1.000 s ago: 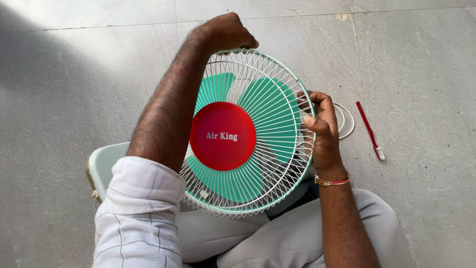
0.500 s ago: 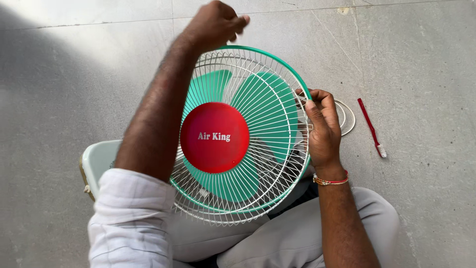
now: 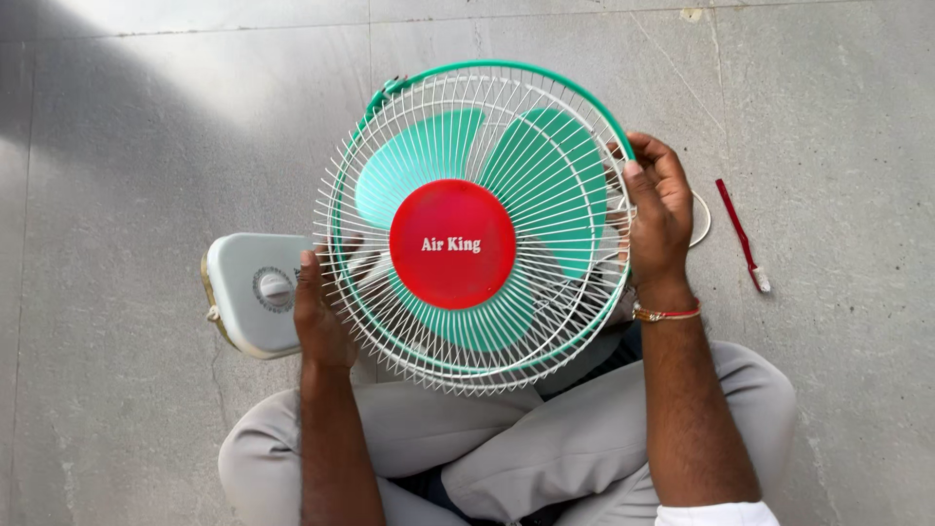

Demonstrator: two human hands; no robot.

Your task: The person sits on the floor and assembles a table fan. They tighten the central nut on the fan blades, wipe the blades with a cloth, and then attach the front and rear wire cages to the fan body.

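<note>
left hand [image 3: 319, 317] dropped from the top rim to the lower-left edge of the fan guard [image 3: 545, 321].
both sets of fingers clamped on the white wire guard, right hand [image 3: 659, 216] at right rim; fan over lap, pale base [image 3: 248, 292] left, red toothbrush [image 3: 741, 234] on floor right.

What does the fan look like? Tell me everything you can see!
The fan has a round white wire cage with a green rim, green blades inside and a red disc at the centre. It lies face up over the seated person's lap. The left hand grips the cage's left edge, the right hand its right edge. Its pale base, with a knob, rests on the floor.
</note>
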